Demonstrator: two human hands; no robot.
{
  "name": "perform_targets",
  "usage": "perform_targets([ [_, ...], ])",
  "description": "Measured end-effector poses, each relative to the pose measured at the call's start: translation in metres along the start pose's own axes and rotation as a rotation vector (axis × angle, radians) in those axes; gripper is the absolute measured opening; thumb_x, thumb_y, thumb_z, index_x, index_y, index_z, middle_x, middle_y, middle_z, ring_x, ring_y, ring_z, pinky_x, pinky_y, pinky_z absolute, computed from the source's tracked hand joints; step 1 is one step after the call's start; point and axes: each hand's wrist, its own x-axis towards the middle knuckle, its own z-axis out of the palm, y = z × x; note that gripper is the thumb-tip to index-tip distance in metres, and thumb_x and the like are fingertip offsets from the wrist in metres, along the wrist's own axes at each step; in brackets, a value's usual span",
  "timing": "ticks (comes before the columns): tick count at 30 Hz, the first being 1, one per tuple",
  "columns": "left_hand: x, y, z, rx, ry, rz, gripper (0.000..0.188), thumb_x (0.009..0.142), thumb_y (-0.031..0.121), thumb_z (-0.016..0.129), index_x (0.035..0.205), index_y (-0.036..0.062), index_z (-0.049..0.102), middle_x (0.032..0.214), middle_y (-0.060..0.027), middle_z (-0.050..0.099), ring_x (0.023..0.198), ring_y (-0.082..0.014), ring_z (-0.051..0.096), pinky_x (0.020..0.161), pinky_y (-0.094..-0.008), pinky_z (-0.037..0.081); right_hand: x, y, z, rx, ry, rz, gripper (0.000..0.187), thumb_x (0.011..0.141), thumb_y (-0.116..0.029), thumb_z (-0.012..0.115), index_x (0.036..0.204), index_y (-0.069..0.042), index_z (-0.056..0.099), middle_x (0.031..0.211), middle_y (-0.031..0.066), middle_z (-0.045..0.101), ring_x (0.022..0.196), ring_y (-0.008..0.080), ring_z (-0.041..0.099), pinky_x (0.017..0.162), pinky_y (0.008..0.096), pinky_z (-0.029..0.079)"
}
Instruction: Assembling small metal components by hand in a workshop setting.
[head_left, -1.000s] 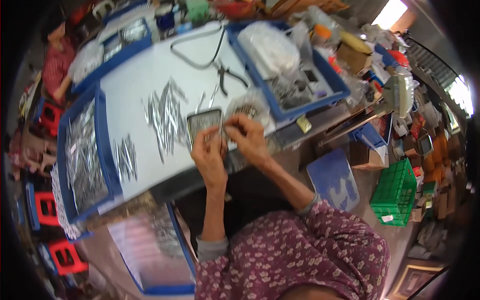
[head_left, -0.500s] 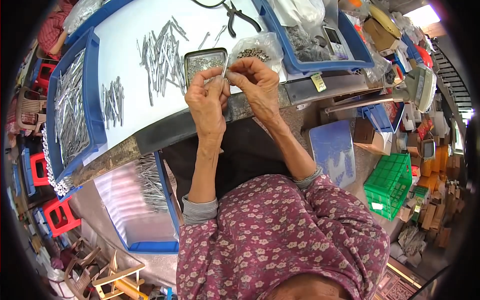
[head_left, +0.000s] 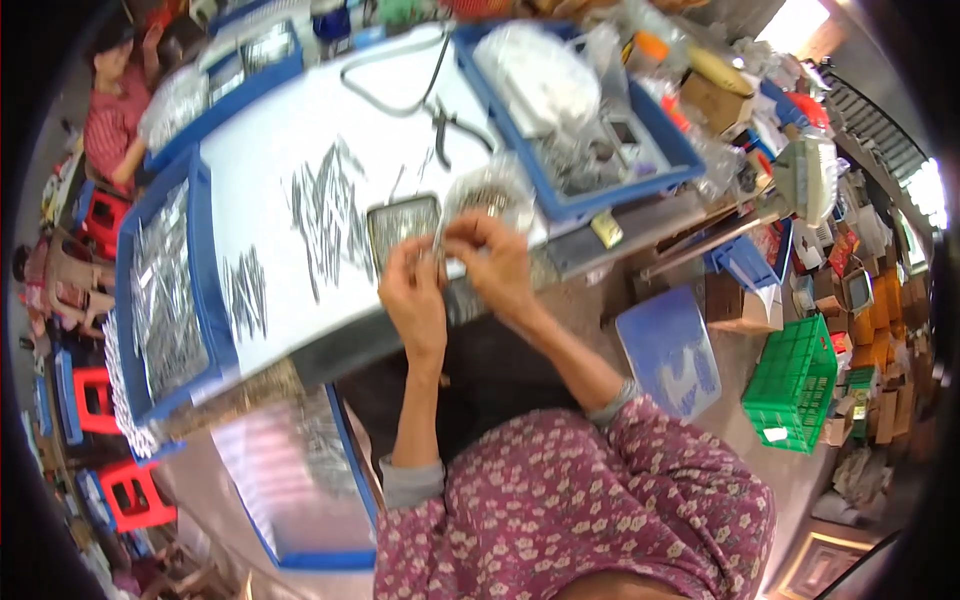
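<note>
A: Head view, surface first?

B: White bench (head_left: 400,130) is running across the top, cluttered workshop lying around it, another person (head_left: 112,110) sitting past its far left corner. Red stools (head_left: 130,492) are standing at lower left.

A: Packages, labels?

B: Cardboard boxes (head_left: 712,98) are piling off the bench's far right corner. A small yellowish tag (head_left: 606,228) is lying at the near right edge; print too small to tell.

A: Containers?

B: Blue tray (head_left: 205,290) along the left edge is holding shiny metal pins. Another blue tray (head_left: 660,135) at the right edge is carrying a clear bag and small parts. Small metal tin (head_left: 400,222) is sitting at the near edge, loose pins (head_left: 322,210) lying just left of it. Green crate (head_left: 795,380) is sitting on the floor, right.

A: Hands?

B: Left hand (head_left: 412,290) and right hand (head_left: 495,262) are meeting over the near edge, both pinching narrow on a thin metal pin (head_left: 440,245) between the fingertips, just in front of the tin.
</note>
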Motion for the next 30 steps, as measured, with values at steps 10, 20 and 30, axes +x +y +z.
perform_targets([
  [10,0.006,-0.004,-0.003,-0.198,-0.045,0.062,0.009,0.084,0.005,0.051,0.091,0.0002,0.054,0.054,0.0046,0.039,0.044,-0.0012,0.029,0.040,-0.0172,0.020,0.012,-0.009,-0.011,-0.026,-0.171,-0.194,0.009,0.074,0.002,0.060,0.083,0.002,0.058,0.075,0.0060,0.059,0.068,0.0112,0.056,0.058,0.0239,0.044],
  [20,0.015,0.006,-0.018,-0.436,-0.219,-0.223,0.011,0.083,0.005,0.051,0.093,0.0015,0.053,0.054,0.0013,0.043,0.040,-0.0016,0.027,0.035,-0.0161,0.017,0.019,0.003,-0.006,0.529,-0.224,0.195,0.016,0.071,0.001,0.065,0.085,-0.001,0.056,0.076,0.0026,0.059,0.069,0.0088,0.056,0.062,0.0219,0.048],
  [30,0.010,-0.004,-0.001,-0.085,0.000,0.173,0.006,0.084,0.002,0.048,0.086,-0.0009,0.053,0.060,0.0017,0.045,0.048,-0.0027,0.036,0.042,-0.0170,0.026,0.018,0.002,-0.002,0.498,-0.176,0.218,0.018,0.071,0.001,0.064,0.086,-0.001,0.054,0.077,0.0010,0.057,0.072,0.0073,0.055,0.063,0.0197,0.046],
])
